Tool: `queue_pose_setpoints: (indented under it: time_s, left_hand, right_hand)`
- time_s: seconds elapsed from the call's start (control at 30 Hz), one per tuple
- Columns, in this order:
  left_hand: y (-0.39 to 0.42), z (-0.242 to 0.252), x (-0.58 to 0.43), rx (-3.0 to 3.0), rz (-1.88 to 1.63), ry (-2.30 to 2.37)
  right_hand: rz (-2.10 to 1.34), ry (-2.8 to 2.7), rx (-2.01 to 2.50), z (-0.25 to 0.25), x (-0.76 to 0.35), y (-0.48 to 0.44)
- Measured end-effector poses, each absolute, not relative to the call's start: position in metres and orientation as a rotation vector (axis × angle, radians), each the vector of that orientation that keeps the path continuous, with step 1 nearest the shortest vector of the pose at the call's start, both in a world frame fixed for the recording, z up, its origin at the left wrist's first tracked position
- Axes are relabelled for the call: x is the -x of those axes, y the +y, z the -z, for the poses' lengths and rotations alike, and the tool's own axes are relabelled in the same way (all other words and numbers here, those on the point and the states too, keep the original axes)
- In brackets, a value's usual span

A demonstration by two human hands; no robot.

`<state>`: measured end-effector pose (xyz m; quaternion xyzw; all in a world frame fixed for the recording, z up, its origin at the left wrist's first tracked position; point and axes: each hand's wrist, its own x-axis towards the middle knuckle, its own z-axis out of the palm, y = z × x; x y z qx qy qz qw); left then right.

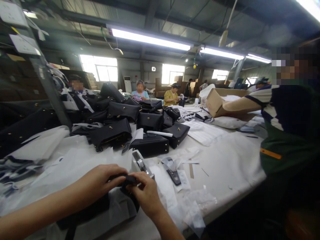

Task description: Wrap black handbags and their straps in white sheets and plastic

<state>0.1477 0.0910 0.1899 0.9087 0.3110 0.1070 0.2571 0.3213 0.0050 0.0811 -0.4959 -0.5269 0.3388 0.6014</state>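
Note:
My left hand (98, 185) and my right hand (146, 193) meet near the front of the table, both with fingers closed on a small black piece (130, 180), likely a strap or bag part. Below them lies a black bag partly under translucent wrapping (117, 206). Right behind my hands sits a tape dispenser (140, 163). A pile of black handbags (130, 125) fills the table's middle.
The white-covered table (225, 163) carries clear plastic sleeves, paper scraps and a dark flat tool (172, 171). A person in a green apron (287, 133) stands at right, reaching to a cardboard box (216, 101). Other seated people work farther back.

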Motion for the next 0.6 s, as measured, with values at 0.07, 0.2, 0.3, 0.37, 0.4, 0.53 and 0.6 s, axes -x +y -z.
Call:
queue_pose_setpoints:
  time_s: [0.07,0.2,0.3,0.37,0.4,0.53,0.6]
  left_hand:
    - [0.092,-0.186,-0.15,-2.484,-0.233,0.851]
    - [0.091,-0.189,-0.154,-2.519,-0.131,0.86]
    - [0.091,-0.197,-0.158,-2.536,-0.079,0.901]
    - [0.093,-0.201,-0.16,-2.529,-0.096,0.913]
    - [0.093,-0.201,-0.16,-2.522,-0.105,0.913]
    - [0.09,-0.2,-0.157,-2.516,-0.084,0.945]
    - [0.088,-0.201,-0.154,-2.547,-0.043,0.98]
  right_hand:
    - [-0.795,-1.19,1.139,-0.08,-0.32,0.005]
    - [-0.849,-1.152,1.13,-0.08,-0.318,0.005]
    - [-0.864,-1.137,1.132,-0.081,-0.317,0.004]
    - [-0.881,-1.121,1.126,-0.081,-0.317,0.002]
    - [-0.887,-1.12,1.12,-0.081,-0.316,0.002]
    - [-0.87,-1.108,1.094,-0.081,-0.314,-0.001]
    - [-0.854,-1.102,1.085,-0.081,-0.313,-0.003]
